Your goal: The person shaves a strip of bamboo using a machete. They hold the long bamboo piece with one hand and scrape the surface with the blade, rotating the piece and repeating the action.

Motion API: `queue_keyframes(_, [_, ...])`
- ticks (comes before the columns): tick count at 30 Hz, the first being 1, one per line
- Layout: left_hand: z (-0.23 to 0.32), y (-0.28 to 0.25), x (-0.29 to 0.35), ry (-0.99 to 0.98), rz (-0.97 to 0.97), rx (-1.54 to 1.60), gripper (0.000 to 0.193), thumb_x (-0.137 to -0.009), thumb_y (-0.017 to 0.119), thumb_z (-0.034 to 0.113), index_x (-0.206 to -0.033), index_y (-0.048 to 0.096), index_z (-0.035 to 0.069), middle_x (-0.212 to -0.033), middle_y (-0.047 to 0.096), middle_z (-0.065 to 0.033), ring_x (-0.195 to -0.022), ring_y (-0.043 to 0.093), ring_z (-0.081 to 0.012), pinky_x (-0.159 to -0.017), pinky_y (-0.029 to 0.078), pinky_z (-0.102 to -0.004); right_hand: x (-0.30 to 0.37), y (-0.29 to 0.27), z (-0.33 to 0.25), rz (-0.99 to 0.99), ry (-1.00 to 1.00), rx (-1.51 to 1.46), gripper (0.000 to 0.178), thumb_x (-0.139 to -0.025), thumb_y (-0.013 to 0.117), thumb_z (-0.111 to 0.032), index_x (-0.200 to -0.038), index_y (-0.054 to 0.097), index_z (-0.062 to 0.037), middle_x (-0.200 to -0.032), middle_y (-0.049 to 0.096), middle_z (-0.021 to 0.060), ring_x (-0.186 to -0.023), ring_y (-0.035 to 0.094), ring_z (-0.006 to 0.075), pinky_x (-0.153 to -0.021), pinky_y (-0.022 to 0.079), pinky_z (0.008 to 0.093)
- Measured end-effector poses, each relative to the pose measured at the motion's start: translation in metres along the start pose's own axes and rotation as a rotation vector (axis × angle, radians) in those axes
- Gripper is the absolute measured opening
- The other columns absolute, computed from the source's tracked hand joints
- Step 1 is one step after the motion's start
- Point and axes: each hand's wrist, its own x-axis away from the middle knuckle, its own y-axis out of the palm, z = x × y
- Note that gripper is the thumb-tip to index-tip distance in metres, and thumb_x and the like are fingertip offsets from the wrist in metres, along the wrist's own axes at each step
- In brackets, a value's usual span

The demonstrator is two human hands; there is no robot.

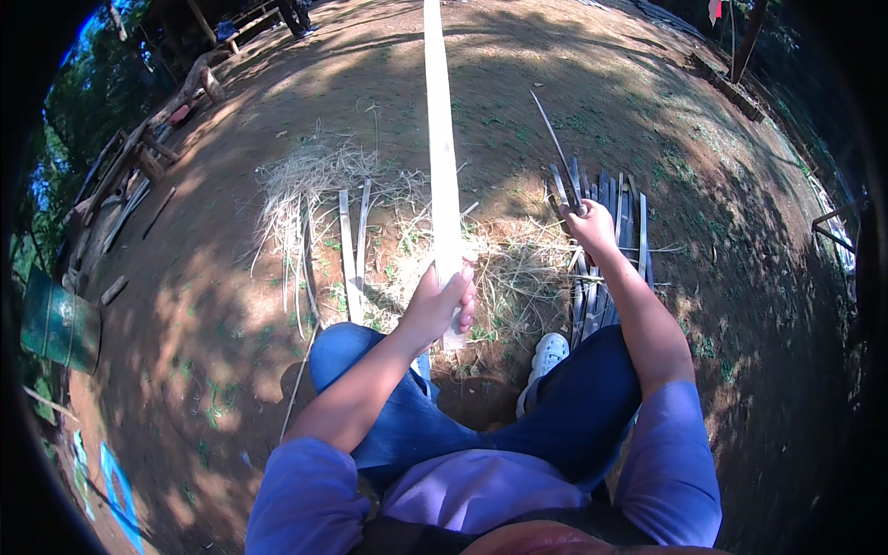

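Note:
My left hand [437, 303] is wrapped round the lower end of a long, pale, flat slat [442, 139], which looks like split bamboo. The slat stands out ahead of me, reaching the top of the view, bright with sunlight. Off to the right, my right hand [595, 227] is closed on the handle of a knife [558, 143]. Its thin, dark blade points away from me, leaning left, apart from the slat. The knife's handle is mostly hidden in my fist. Beneath that hand lies a row of dark slats [629, 217].
Thin curled shavings [523, 277] cover the ground before my feet, with a heap of straw-like strips [319, 176] farther left. Two pale slats [350, 245] lie near my left knee. A green drum [60, 319] rests at far left, near logs [199, 79]. My white shoe [548, 356] shows below.

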Motion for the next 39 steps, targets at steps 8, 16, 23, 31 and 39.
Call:
queue_keyframes(8, [0.016,-0.009,0.078,-0.337,-0.051,-0.179,0.027,-0.106,0.045,0.017,-0.130,0.041,0.006,-0.073,0.047,-0.0011,-0.050,0.046,-0.0079,-0.045,0.042,-0.0256,0.006,-0.004,-0.018,-0.065,-0.148,0.089,0.042,-0.083,0.076,-0.043,-0.085,0.069,-0.0019,-0.076,0.067,0.0170,-0.073,0.066,0.0317,-0.070,0.050,0.0403])
queue_keyframes(16, [0.030,-0.029,0.170,-0.584,-0.062,-0.274,0.027,-0.104,0.049,0.017,-0.126,0.041,0.004,-0.068,0.046,-0.0014,-0.049,0.044,-0.0090,-0.048,0.042,-0.0278,-0.004,-0.010,-0.006,-0.092,-0.231,0.243,0.034,-0.084,0.072,-0.037,-0.087,0.072,-0.0035,-0.080,0.069,0.0175,-0.080,0.068,0.0350,-0.074,0.052,0.0435])
queue_keyframes(23, [0.027,-0.034,0.213,-0.664,-0.036,-0.397,0.026,-0.103,0.051,0.015,-0.125,0.044,0.003,-0.068,0.050,-0.0006,-0.052,0.048,-0.0080,-0.049,0.044,-0.0252,-0.032,-0.009,0.026,0.054,-0.044,0.313,0.033,-0.086,0.069,-0.035,-0.097,0.073,-0.0045,-0.085,0.072,0.0166,-0.085,0.070,0.0335,-0.079,0.054,0.0422])
queue_keyframes(31, [0.022,-0.029,0.214,-0.654,0.001,-0.404,0.027,-0.102,0.053,0.015,-0.124,0.046,0.001,-0.066,0.052,-0.0001,-0.052,0.050,-0.0076,-0.049,0.044,-0.0242,-0.004,-0.005,0.009,-0.280,-0.337,0.279,0.028,-0.081,0.068,-0.027,-0.096,0.073,-0.0035,-0.084,0.071,0.0192,-0.085,0.069,0.0361,-0.079,0.053,0.0436])
queue_keyframes(39, [0.020,-0.032,0.224,-0.679,-0.017,-0.499,0.023,-0.102,0.052,0.012,-0.121,0.048,0.001,-0.065,0.052,-0.0003,-0.049,0.050,-0.0083,-0.050,0.046,-0.0258,-0.030,-0.011,0.060,-0.115,-0.010,0.300,0.044,-0.082,0.068,-0.032,-0.112,0.071,-0.0013,-0.096,0.073,0.0198,-0.094,0.070,0.0314,-0.088,0.054,0.0391])
